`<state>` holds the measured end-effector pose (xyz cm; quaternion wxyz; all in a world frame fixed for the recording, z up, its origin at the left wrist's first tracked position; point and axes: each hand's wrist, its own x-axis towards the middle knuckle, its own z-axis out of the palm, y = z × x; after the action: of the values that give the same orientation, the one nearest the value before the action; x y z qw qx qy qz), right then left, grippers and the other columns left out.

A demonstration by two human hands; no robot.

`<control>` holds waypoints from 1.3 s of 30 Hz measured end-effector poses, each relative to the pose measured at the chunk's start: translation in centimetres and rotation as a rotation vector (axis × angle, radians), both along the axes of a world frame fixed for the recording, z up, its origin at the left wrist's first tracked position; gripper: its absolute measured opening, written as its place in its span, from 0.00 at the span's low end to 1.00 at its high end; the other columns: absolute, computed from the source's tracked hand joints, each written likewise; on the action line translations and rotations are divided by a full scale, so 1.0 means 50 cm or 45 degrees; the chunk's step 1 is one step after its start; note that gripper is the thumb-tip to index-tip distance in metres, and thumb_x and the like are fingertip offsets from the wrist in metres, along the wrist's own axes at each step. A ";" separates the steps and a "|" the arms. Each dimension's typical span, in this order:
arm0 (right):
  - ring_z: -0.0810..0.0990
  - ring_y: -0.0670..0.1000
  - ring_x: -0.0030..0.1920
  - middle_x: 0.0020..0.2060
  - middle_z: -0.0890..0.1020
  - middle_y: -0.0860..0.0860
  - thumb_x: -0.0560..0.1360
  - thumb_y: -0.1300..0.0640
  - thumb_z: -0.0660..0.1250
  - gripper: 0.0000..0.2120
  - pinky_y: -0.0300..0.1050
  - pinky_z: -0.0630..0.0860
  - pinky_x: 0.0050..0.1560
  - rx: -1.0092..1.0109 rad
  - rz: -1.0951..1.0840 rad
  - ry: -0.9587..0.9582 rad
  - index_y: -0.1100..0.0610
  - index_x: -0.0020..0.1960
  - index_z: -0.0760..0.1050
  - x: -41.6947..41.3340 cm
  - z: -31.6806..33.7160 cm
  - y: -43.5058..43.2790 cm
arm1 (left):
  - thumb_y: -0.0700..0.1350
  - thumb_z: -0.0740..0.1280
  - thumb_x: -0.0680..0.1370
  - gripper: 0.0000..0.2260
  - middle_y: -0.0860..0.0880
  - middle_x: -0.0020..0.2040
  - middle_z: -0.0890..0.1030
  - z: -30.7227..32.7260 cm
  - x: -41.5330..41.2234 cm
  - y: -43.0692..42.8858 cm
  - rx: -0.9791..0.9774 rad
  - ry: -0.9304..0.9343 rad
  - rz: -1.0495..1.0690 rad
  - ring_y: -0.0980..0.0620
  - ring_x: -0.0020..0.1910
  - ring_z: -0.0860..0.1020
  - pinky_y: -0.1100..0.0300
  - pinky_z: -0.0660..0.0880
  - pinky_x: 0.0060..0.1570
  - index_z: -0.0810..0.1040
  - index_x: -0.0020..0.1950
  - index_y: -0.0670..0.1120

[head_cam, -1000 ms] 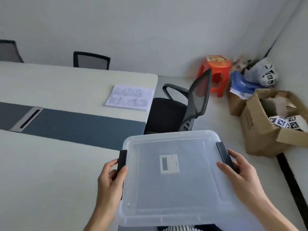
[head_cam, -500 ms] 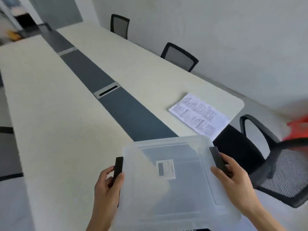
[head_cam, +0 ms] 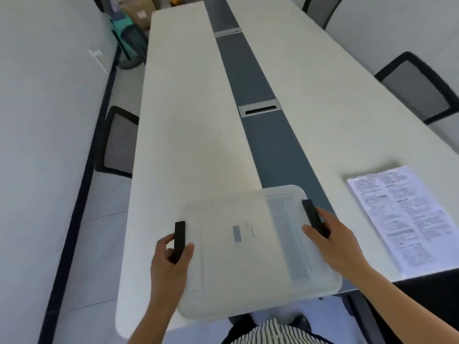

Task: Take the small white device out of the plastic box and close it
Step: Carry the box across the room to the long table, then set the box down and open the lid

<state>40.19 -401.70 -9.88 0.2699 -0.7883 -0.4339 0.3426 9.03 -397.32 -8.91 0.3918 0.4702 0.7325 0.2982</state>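
Both hands hold a lidded, translucent plastic box over the long white table's near end. The left hand and right hand each pinch a black side latch, while a small white device shows faintly inside.

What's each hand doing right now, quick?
Left hand: closed on the black left latch of the clear plastic box.
Right hand: closed on the black right latch.

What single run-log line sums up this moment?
stage: carrying box | left hand: on left latch | right hand: on right latch | box: lid on, above table edge | device: inside
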 end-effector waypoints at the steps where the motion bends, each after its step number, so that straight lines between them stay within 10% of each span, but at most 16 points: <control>1: 0.78 0.47 0.42 0.46 0.80 0.47 0.76 0.47 0.64 0.26 0.39 0.71 0.36 -0.019 0.024 -0.015 0.47 0.72 0.64 -0.014 -0.009 0.016 | 0.47 0.69 0.75 0.16 0.40 0.38 0.80 -0.005 -0.015 0.011 0.002 0.024 0.004 0.50 0.28 0.71 0.58 0.68 0.28 0.71 0.61 0.50; 16: 0.79 0.50 0.45 0.48 0.79 0.44 0.76 0.51 0.65 0.24 0.48 0.79 0.47 -0.142 0.031 0.026 0.48 0.71 0.66 -0.123 -0.104 0.103 | 0.47 0.68 0.75 0.21 0.46 0.39 0.81 -0.105 -0.143 0.106 -0.243 0.064 -0.183 0.49 0.37 0.78 0.59 0.72 0.35 0.69 0.68 0.47; 28: 0.83 0.51 0.48 0.50 0.84 0.50 0.77 0.58 0.65 0.21 0.45 0.79 0.44 -0.245 -0.125 0.678 0.49 0.70 0.70 -0.073 -0.093 0.113 | 0.41 0.70 0.75 0.20 0.40 0.46 0.85 -0.121 -0.214 0.116 -0.467 -0.491 -0.123 0.43 0.49 0.82 0.52 0.77 0.50 0.73 0.66 0.46; 33: 0.83 0.55 0.52 0.52 0.84 0.51 0.76 0.54 0.66 0.22 0.55 0.78 0.55 -0.281 -0.204 0.695 0.50 0.70 0.70 -0.060 -0.103 0.108 | 0.43 0.75 0.70 0.26 0.47 0.55 0.80 -0.121 -0.208 0.111 -0.225 -0.145 -0.118 0.47 0.53 0.79 0.56 0.75 0.50 0.71 0.66 0.50; 39: 0.77 0.50 0.58 0.61 0.78 0.47 0.74 0.43 0.66 0.25 0.51 0.74 0.58 -0.205 -0.152 0.041 0.48 0.69 0.70 -0.091 -0.081 0.071 | 0.50 0.70 0.74 0.08 0.48 0.62 0.76 -0.126 -0.188 0.087 -0.069 0.374 -0.301 0.47 0.60 0.75 0.51 0.73 0.58 0.81 0.50 0.48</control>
<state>35.65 -398.12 -13.94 0.2325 -0.8264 -0.3527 0.3723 -0.38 -392.99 -15.20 0.3255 0.5806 0.7293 0.1584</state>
